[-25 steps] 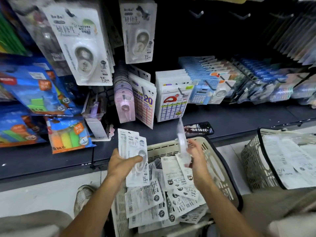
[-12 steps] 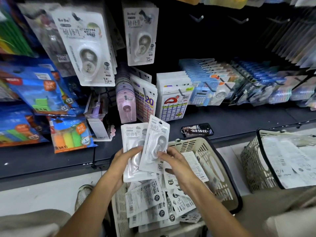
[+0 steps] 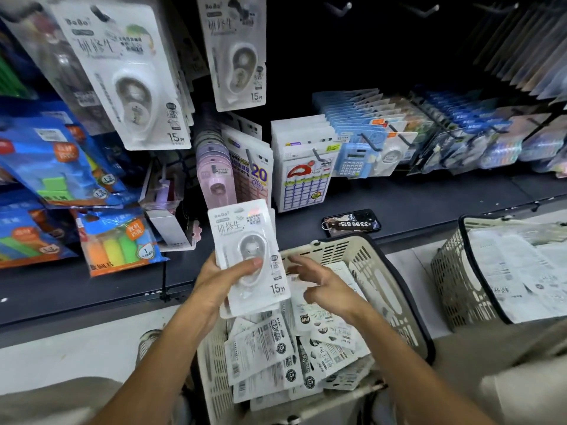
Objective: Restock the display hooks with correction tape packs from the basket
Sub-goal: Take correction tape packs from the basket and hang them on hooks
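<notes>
Right hand (image 3: 325,285) has let go of the pack it was adding half a second ago and pulled back over the basket; that pack now sits squared on the front of the stack (image 3: 250,259) in the left hand (image 3: 214,280).

Shelf (image 3: 429,207): dark, runs the full width, with hooks of stationery above it. Two hooks of matching 15M correction tape packs hang upper left, big one (image 3: 129,75) and a second (image 3: 237,53) to its right. Bare hooks (image 3: 337,9) upper right.

Basket (image 3: 395,299): beige, black rim, below centre, against the shelf edge. Loose packs (image 3: 276,354) piled inside, mostly back side up. Second basket (image 3: 460,280) at right holds more white packs, well apart from the hands.

Highlighter packs (image 3: 118,240): blue bags, lower left on the shelf.

Stack: held upright above the near-left corner of the basket, front face to camera, "15M" at the bottom right. Number of packs behind the front one: cannot tell.

Left hand: wrapped round the stack from the left, thumb across the blister, fingers behind.

Right hand: empty, fingers spread loosely, pointing toward the stack, just beside it but not touching.

Phone (image 3: 351,223): flat on the shelf behind the basket, with a key tag on it.
</notes>
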